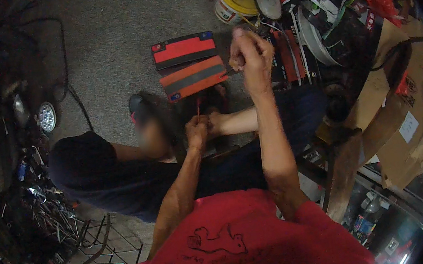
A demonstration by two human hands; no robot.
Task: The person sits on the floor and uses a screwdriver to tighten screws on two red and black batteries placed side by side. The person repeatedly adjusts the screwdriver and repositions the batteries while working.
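Observation:
Two boxy batteries lie side by side on the floor before me. The farther red and black battery has a red and a blue corner. The nearer orange battery has a grey band and a blue corner at its near left. My right hand is closed just right of the orange battery; a thin dark rod runs from it toward that battery's right corner. Whether its tip touches, I cannot tell. Nearer to me, my left hand is closed around a thin red rod pointing up at the orange battery.
At the far right stands a white bucket with a yellow lid. Bags and cardboard crowd the right side. Metal tools and parts heap at the left, near a wire rack. A dark cable crosses the floor. My feet are close to the batteries.

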